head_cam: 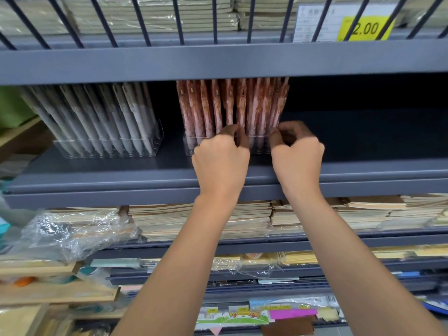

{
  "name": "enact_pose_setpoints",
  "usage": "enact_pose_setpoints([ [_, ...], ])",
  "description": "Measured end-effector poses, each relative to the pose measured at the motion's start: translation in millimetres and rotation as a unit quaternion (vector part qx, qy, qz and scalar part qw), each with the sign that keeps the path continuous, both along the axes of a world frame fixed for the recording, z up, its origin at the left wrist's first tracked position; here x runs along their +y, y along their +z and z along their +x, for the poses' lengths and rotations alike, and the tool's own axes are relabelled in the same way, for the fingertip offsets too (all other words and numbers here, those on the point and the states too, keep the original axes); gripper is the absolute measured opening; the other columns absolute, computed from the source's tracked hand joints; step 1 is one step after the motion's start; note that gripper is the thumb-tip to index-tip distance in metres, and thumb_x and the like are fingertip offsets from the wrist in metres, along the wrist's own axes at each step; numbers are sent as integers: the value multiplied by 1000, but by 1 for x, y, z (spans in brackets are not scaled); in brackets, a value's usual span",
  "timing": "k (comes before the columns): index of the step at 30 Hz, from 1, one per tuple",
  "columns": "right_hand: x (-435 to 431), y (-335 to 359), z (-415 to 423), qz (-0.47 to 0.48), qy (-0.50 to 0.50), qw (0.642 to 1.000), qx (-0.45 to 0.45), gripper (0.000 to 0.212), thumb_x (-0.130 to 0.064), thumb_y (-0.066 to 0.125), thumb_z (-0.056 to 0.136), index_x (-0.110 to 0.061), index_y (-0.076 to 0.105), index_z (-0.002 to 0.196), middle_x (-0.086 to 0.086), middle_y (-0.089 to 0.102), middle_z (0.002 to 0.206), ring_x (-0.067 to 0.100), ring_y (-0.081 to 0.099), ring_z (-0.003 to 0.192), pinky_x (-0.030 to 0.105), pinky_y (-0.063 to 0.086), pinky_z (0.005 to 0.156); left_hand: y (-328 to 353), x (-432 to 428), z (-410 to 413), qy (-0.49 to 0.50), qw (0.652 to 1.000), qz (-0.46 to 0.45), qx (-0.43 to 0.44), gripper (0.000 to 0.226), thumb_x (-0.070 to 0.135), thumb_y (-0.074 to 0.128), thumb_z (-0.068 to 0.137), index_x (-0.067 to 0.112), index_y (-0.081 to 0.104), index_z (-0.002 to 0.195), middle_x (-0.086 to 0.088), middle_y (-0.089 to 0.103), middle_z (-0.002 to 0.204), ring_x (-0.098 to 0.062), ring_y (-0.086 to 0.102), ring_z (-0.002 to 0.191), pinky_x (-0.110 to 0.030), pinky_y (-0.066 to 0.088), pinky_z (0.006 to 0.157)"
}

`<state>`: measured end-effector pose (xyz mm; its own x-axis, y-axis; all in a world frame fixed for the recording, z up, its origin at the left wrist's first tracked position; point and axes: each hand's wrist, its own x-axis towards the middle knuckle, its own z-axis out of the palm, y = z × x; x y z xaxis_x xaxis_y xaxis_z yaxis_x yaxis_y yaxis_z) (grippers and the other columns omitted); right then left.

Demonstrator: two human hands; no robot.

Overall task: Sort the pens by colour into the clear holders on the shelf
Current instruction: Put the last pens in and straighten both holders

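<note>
Item: grey metal shelf [97, 170], middle tier of a shop rack, above stacked cream paper notebooks [242, 219]. Toward the shelf's left edge, the left clear plastic holder [106, 147] is set back from the front edge. It is filled with pale grey pens [97, 117] that lean leftward in rows, and no other colour is seen among them. At the middle of the shelf, the middle clear plastic holder [190, 145] is packed with pink patterned pens [232, 103] standing nearly upright, all of one colour as far as can be seen. The left hand [220, 156] is raised to this holder's front wall, its thumb and fingers curled in among the pink patterned pens, and one appears to be pinched. The right hand [295, 149] is held at the holder's right end with fingers curled. Whether a pen, the holder wall or nothing is gripped cannot be told, since the fingertips are hidden. At the upper right, a yellow price label [366, 27] is fixed to the tier above. Status: the sorting is judged nearly complete, with both colours already separated and no loose pens seen. Only the seating or straightening of the last pink pens appears to be left.
</note>
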<state>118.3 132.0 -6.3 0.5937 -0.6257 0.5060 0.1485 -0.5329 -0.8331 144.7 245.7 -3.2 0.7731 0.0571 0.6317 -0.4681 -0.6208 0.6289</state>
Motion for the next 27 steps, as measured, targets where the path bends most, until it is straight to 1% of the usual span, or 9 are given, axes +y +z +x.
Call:
enact_pose_setpoints([
  [3, 0, 0, 0, -1, -1, 1000, 1, 10, -21, 62, 87, -19, 69, 94, -8, 69, 81, 8, 65, 76, 9, 45, 61, -2, 1, -2, 0, 1000, -14, -6, 29, 38, 53, 94, 20, 74, 105, -12, 73, 68, -38, 69, 75, -44, 54, 71],
  [6, 0, 0, 0, 0, 0, 1000, 2, 11, -21, 62, 87, -18, 69, 94, -7, 70, 83, 8, 65, 77, 15, 49, 65, -3, -1, -8, -3, 999, -23, -23, 28, 38, 56, 94, 18, 74, 99, -10, 70, 63, -38, 66, 69, -44, 53, 68],
  [9, 0, 1, 0, 2, 3, 1000, -1, 10, -20, 62, 87, -18, 69, 93, -7, 70, 82, 6, 65, 75, 11, 47, 62, -1, -7, -10, -13, 1000, -4, -21, 25, 36, 59, 94, 18, 75, 97, -10, 69, 63, -38, 65, 67, -44, 53, 65],
  [13, 0, 1, -1, 3, 3, 1000, 0, 9, -20, 62, 88, -18, 70, 92, -8, 70, 81, 5, 65, 75, 12, 47, 63, 3, -15, -6, 3, 1000, 31, 2, 29, 44, 57, 94, 20, 74, 96, -8, 74, 75, -38, 66, 75, -41, 53, 65],
  [18, 0, 1, -1, -3, -2, 1000, -1, 8, -20, 62, 88, -18, 69, 92, -9, 69, 80, 4, 64, 75, 8, 45, 62, 1, -17, -3, 7, 999, 40, 21, 32, 47, 57, 94, 20, 74, 100, -10, 75, 80, -40, 68, 79, -44, 55, 67],
  [23, 1, 2, -1, -10, -5, 1000, 2, 8, -20, 63, 88, -18, 69, 92, -7, 70, 82, 8, 64, 77, 18, 50, 66, 4, -17, -4, 10, 999, 36, 5, 31, 43, 59, 95, 18, 75, 99, -11, 75, 78, -39, 69, 76, -44, 56, 66],
  [27, 1, 1, -1, -5, -7, 1000, 2, 7, -20, 63, 88, -19, 69, 91, -7, 70, 81, 8, 65, 77, 18, 49, 66, 5, -17, -4, 12, 999, 33, -3, 28, 39, 60, 95, 17, 76, 97, -11, 75, 76, -39, 69, 73, -44, 56, 65],
])
